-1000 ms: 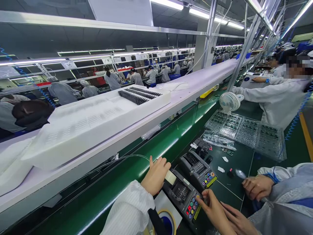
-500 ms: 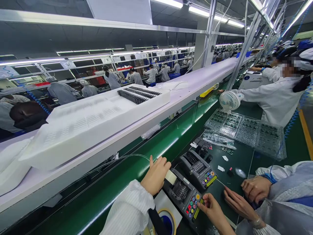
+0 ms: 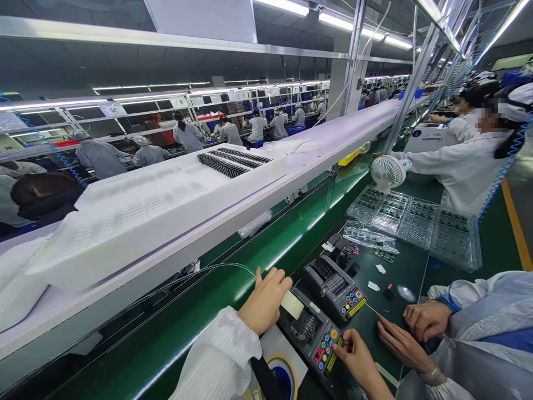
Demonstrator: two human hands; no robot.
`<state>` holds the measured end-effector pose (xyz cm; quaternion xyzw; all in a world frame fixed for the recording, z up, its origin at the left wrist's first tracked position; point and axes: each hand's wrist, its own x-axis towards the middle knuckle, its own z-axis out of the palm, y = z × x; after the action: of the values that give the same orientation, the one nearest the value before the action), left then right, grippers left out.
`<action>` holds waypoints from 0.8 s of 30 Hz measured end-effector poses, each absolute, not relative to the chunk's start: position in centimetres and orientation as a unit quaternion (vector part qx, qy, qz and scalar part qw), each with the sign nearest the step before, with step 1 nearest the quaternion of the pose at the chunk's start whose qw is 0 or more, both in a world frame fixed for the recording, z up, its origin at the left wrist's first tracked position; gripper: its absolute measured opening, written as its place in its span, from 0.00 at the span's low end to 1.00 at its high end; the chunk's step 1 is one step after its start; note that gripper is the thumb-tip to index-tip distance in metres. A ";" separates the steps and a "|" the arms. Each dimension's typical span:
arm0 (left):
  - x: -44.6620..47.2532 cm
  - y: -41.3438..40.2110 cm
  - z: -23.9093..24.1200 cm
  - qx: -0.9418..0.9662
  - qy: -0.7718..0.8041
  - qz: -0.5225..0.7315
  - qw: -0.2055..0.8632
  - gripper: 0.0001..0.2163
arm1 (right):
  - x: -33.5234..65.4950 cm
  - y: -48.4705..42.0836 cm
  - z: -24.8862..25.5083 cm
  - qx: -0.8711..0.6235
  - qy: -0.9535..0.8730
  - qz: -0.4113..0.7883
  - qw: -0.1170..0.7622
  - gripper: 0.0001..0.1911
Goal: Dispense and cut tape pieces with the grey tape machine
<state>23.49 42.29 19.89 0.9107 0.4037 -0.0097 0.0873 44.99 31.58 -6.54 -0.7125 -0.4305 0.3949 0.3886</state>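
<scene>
My left hand (image 3: 266, 300) is curled over the pale tape roll (image 3: 292, 305) at the rear of the nearer grey tape dispenser (image 3: 306, 328). Its fingertips are partly hidden behind the roll. At the dispenser's front, by the coloured buttons and lit red display, my right hand (image 3: 357, 358) has thumb and forefinger pinched together; what is between them is too small to make out. A second tape dispenser (image 3: 334, 284) stands just beyond. At its front, a co-worker's hand (image 3: 402, 341) is at the end of a thin pale strip.
Below my left forearm sits a roll of yellow tape (image 3: 283, 372). Clear plastic trays of circuit boards (image 3: 416, 222) and a small white fan (image 3: 388, 171) are farther right. A green conveyor belt (image 3: 233, 289) runs alongside, under a shelf carrying white foam trays (image 3: 158, 216).
The view has shifted slightly, moving the scene a little to the left. Both my hands keep the same places at the dispenser.
</scene>
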 end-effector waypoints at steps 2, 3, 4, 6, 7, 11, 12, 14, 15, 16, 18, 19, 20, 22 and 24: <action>23.6 42.2 20.0 0.908 0.404 0.000 0.109 0.19 | 45.0 31.7 -6.5 -0.710 -0.422 0.414 0.384 0.15; 23.7 42.2 20.1 0.906 0.406 0.004 0.119 0.20 | 45.0 31.7 -6.4 -0.709 -0.418 0.420 0.382 0.15; 23.7 42.2 20.2 0.904 0.408 0.008 0.130 0.20 | 45.0 31.7 -6.3 -0.709 -0.414 0.425 0.382 0.15; 23.8 42.1 20.3 0.899 0.413 0.013 0.145 0.20 | 44.9 31.8 -6.2 -0.708 -0.409 0.430 0.383 0.15; 23.8 42.1 20.3 0.897 0.415 0.016 0.153 0.21 | 44.9 31.8 -6.2 -0.708 -0.407 0.431 0.384 0.15; 23.7 42.1 20.3 0.892 0.414 0.024 0.182 0.21 | 45.0 31.9 -6.3 -0.704 -0.413 0.432 0.385 0.14; 23.6 42.2 20.3 0.891 0.414 0.024 0.186 0.20 | 45.1 31.9 -6.2 -0.703 -0.417 0.432 0.382 0.14; 23.5 42.3 20.3 0.889 0.415 0.022 0.194 0.18 | 45.2 31.8 -5.3 -0.708 -0.424 0.422 0.375 0.13; 23.4 42.4 20.3 0.888 0.415 0.021 0.197 0.18 | 45.1 31.8 -4.4 -0.707 -0.442 0.408 0.371 0.12; 23.3 42.4 20.3 0.887 0.415 0.019 0.200 0.18 | 45.0 31.9 -3.4 -0.700 -0.473 0.392 0.365 0.11; 23.1 42.5 20.3 0.886 0.416 0.016 0.204 0.18 | 44.6 32.1 -0.7 -0.661 -0.565 0.361 0.336 0.11; 23.1 42.4 20.3 0.886 0.416 0.016 0.204 0.18 | 44.3 32.3 0.7 -0.634 -0.614 0.351 0.311 0.12; 23.0 42.4 20.3 0.886 0.417 0.015 0.204 0.18 | 44.0 32.5 2.0 -0.609 -0.656 0.344 0.283 0.13; 22.9 42.3 20.1 0.886 0.418 0.016 0.202 0.18 | 43.4 33.2 4.0 -0.573 -0.711 0.336 0.230 0.15; 22.9 42.3 19.9 0.887 0.416 0.017 0.201 0.18 | 43.1 34.1 4.8 -0.546 -0.751 0.315 0.195 0.17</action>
<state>22.86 42.28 19.89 0.8866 0.4164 0.0172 0.2006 43.07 34.08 4.84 -0.5460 -0.7513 0.3152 0.1950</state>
